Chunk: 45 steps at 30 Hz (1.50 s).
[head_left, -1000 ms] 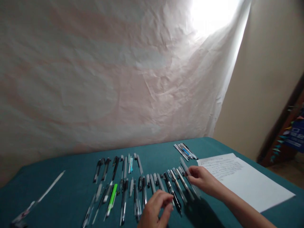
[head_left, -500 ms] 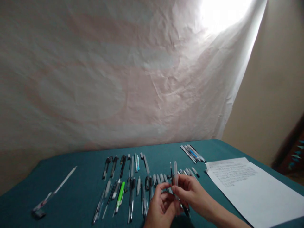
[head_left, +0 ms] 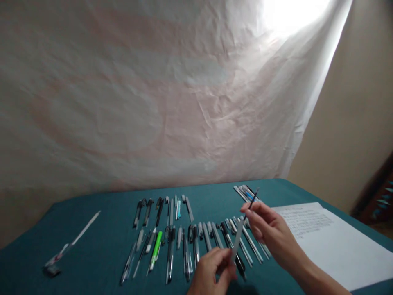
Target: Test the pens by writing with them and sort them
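Observation:
My left hand (head_left: 211, 272) is low in the middle, fingers pinched on a pale, translucent pen barrel (head_left: 237, 242) that points up and to the right. My right hand (head_left: 270, 231) is raised just right of it, pinching a thin dark pen refill (head_left: 253, 199) that slants up over the table. Both hands hover above rows of pens (head_left: 184, 241) laid side by side on the teal tablecloth (head_left: 104, 237), among them a bright green one (head_left: 156, 250).
A written sheet of white paper (head_left: 331, 241) lies at the right. A small bunch of pens (head_left: 244, 191) sits at the far edge. A long white pen (head_left: 72, 243) lies alone at the left. A creased white sheet (head_left: 153, 90) hangs behind.
The hands were together on one pen half a second ago. Now they have drawn apart: the right hand rose right with the thin refill, the left kept the pale barrel.

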Each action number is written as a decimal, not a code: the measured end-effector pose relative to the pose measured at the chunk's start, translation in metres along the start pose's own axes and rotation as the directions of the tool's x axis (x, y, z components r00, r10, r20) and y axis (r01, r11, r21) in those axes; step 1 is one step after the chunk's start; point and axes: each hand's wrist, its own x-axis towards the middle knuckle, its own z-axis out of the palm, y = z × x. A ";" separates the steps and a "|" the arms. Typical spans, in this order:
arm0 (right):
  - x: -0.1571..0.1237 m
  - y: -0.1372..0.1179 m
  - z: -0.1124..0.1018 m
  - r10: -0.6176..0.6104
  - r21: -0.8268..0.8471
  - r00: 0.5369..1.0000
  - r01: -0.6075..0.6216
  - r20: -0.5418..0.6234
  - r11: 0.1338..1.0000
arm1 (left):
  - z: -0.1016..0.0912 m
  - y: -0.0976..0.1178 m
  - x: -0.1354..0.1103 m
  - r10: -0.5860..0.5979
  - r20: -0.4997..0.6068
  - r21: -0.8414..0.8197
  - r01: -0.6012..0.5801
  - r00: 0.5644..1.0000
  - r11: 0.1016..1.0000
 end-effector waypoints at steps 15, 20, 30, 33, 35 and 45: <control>-0.007 -0.010 -0.009 0.170 -0.682 0.884 0.200 0.435 0.704 | -0.028 0.003 0.022 -0.369 -0.204 -0.796 0.066 0.907 0.602; -0.006 -0.011 -0.013 0.174 -0.712 0.888 0.209 0.425 0.670 | -0.027 0.003 0.020 -0.448 -0.190 -0.821 0.109 0.873 0.560; -0.001 -0.005 -0.014 0.155 -0.741 0.898 0.231 0.411 0.631 | -0.023 0.007 0.018 -0.431 -0.181 -0.801 0.122 0.884 0.587; 0.000 -0.002 -0.015 0.135 -0.729 0.894 0.252 0.427 0.636 | -0.022 0.007 0.017 -0.388 -0.178 -0.759 0.125 0.904 0.639; -0.001 0.000 -0.015 0.123 -0.721 0.887 0.272 0.444 0.637 | -0.020 0.007 0.016 -0.340 -0.175 -0.719 0.116 0.924 0.685; 0.002 0.002 -0.013 0.030 -0.725 0.910 0.310 0.414 0.615 | -0.019 0.008 0.016 -0.329 -0.141 -0.681 0.149 0.934 0.717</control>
